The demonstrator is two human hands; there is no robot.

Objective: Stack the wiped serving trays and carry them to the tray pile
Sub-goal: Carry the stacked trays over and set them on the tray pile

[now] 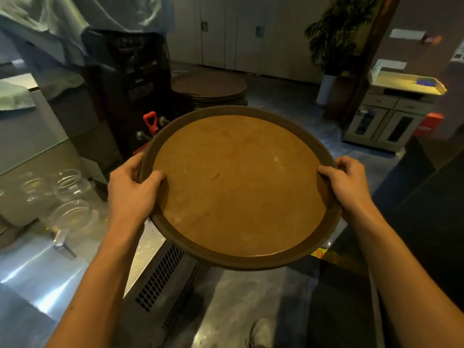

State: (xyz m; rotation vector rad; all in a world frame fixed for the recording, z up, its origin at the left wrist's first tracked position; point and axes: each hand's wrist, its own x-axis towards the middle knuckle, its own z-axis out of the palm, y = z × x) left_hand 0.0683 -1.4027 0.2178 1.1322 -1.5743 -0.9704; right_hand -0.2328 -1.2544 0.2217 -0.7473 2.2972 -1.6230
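2 hands in view, both clamped on 1 round brown tray [238, 182]. Left hand [130, 189] grips the tray's left rim, thumb over the top onto the inner face, other fingers under. Right hand [345, 182] grips the right rim the same way, thumb on top. Tray is held in the air at chest level, tilted a bit toward the camera, empty; whether more trays sit under it can't be told from this angle.

Straight beyond the tray's far edge, the tray pile [209, 90]: several round brown trays stacked flat, exact count not readable in the dim light. Well apart from the held tray.

Left side, steel desk [37, 272] w/ 3 clear glass jars [70, 197] lying/standing together near its edge. Cloth [75, 18] hangs top left. 1 red handle [150, 121] just behind the tray's left rim. Far right, 1 cabinet [386, 119] w/ 2 glass doors; 1 potted plant [336, 38] beside a pillar. 1 shoe [258, 332] at bottom on the floor.
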